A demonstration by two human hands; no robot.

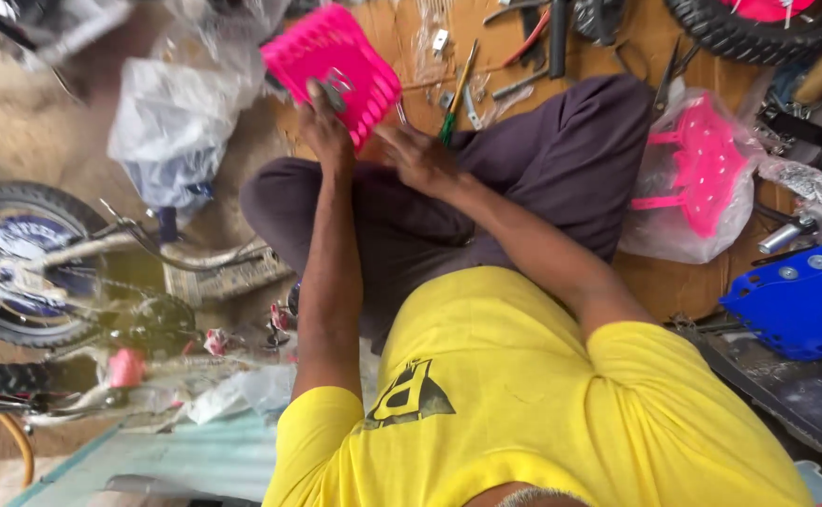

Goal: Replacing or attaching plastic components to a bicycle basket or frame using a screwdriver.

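Observation:
My left hand [324, 127] grips a bright pink slatted plastic basket [326, 56] by its lower edge and holds it tilted above my crossed legs. A small metal piece shows against the basket under my thumb. My right hand [418, 158] is just right of the basket's lower corner, fingers spread toward it and blurred, with nothing seen in it. A green-handled screwdriver [455, 99] lies on the cardboard just beyond my right hand.
A small bicycle lies on the left, with its wheel [16, 263] and frame. Clear plastic bags [171, 122] sit beside it. On the right are a bagged pink plastic part [702, 169], a blue plastic part [800, 296], a tyre [735, 33] and loose tools [533, 42].

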